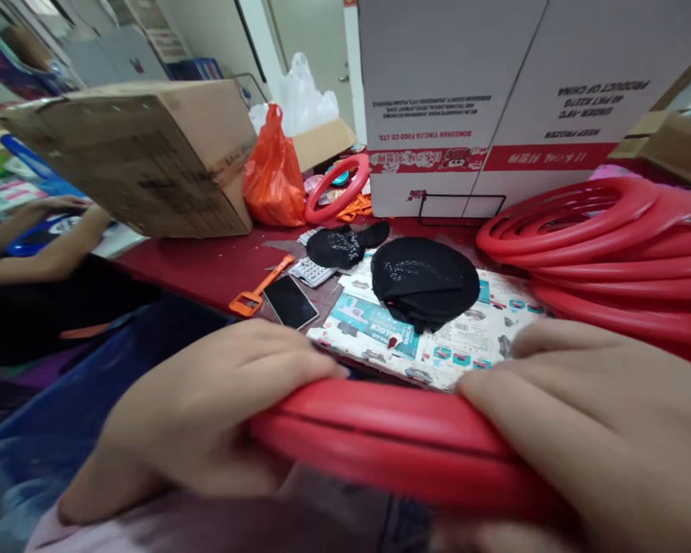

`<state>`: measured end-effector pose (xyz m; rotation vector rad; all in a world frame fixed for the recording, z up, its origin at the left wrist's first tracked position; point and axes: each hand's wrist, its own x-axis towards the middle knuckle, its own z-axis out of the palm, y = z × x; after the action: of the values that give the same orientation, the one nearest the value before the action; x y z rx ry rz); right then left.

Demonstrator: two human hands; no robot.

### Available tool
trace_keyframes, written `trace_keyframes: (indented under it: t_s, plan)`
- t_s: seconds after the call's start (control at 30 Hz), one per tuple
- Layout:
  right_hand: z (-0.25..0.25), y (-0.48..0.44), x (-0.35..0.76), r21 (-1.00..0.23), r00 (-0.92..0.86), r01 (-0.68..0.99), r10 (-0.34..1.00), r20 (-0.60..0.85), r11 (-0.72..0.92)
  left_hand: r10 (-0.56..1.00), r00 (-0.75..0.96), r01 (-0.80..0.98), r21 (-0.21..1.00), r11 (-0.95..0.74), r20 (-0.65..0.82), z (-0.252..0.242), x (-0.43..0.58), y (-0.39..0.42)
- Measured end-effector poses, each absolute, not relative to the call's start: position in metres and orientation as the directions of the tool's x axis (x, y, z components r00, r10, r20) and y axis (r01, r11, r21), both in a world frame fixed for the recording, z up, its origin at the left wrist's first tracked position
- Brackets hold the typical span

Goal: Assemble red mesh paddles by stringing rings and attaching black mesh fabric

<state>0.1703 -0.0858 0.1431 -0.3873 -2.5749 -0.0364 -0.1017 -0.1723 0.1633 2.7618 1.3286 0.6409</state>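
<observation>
Close to the camera, a red plastic ring (391, 430) with a dark seam along its edge is held between my two hands. My left hand (207, 407) wraps around its left part, thumb on top. On the right part, my right hand (587, 422) is closed around it, somewhat blurred. The ring's lower side and the fingertips underneath are hidden. Beyond it, a folded black cloth piece (426, 280) rests on a printed cardboard sheet (368, 330), with a smaller black cloth piece (337, 246) behind. Several more red rings (610, 238) are stacked at the right.
A phone (291, 301), a calculator (311, 272) and an orange plastic piece (259, 288) lie on the red table (178, 265). Behind stand a brown carton (150, 161), an orange bag (273, 173) and a large white carton (454, 77). Another person's arms (40, 253) work at far left.
</observation>
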Motion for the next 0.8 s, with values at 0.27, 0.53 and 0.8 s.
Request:
trace_keyframes:
  t_s: [0.27, 0.53, 0.8]
  plan:
    - [0.141, -0.073, 0.138, -0.055, -0.892, 0.273, 0.274, 0.360, 0.960, 0.792, 0.568, 0.746, 0.267, -0.610, 0.224, 0.126, -0.092, -0.142]
    - [0.108, -0.057, 0.131, -0.096, -0.933, 0.350, 0.356, 0.055, 0.932, 0.603, 0.704, 0.650, 0.000, -0.760, 0.374, 0.082, -0.085, -0.119]
    - [0.114, -0.051, 0.114, -0.138, -0.903, 0.328, 0.267, -0.337, 0.935, 0.642, 0.747, 0.634, 0.106, -0.766, 0.175, 0.081, -0.068, -0.108]
